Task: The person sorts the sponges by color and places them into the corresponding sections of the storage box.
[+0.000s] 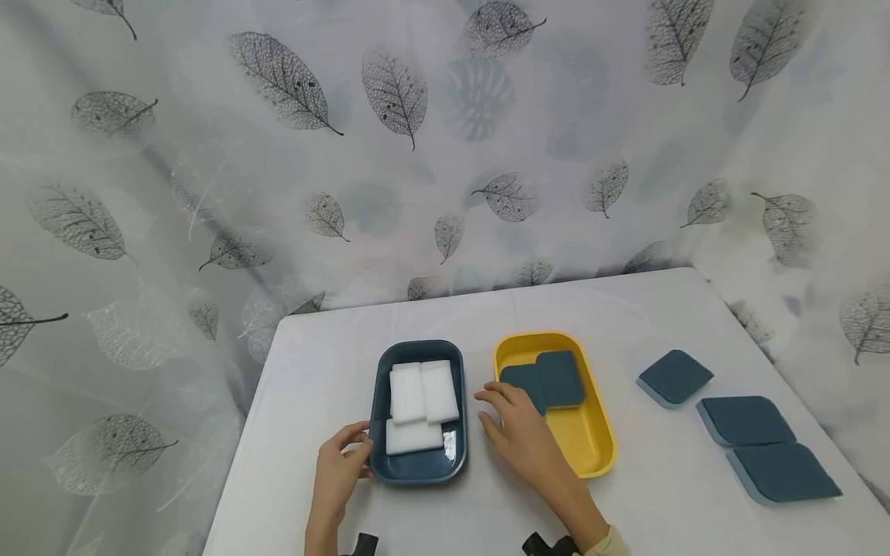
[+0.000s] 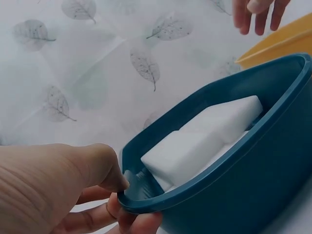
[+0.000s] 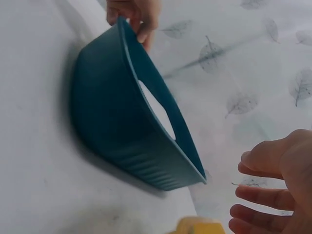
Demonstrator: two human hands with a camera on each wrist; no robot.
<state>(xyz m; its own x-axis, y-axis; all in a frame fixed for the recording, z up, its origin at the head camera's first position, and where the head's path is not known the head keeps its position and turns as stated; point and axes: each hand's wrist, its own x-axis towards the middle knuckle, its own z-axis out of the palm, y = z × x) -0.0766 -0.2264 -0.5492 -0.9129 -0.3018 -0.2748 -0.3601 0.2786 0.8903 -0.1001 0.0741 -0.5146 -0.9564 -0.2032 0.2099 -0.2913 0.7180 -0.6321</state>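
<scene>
My left hand [image 1: 338,471] pinches the near-left rim of a dark blue plastic basin [image 1: 420,466], thumb on the inside and fingers under the lip in the left wrist view. Three white sponge blocks [image 1: 407,395] lie in the basin, two side by side and one across the near end. Between that basin and a yellow basin [image 1: 584,444], my right hand [image 1: 521,436] hovers with fingers spread and slightly bent, holding nothing. Two dark blue sponge pads [image 1: 560,378] overlap in the yellow basin; the right hand hides part of it.
Three more blue pads lie on the white tablecloth [image 1: 306,371] at the right: one pad [image 1: 674,378] farther back, and a middle pad [image 1: 747,420] touching a nearer pad [image 1: 786,471]. A leaf-printed curtain [image 1: 445,154] hangs behind the table.
</scene>
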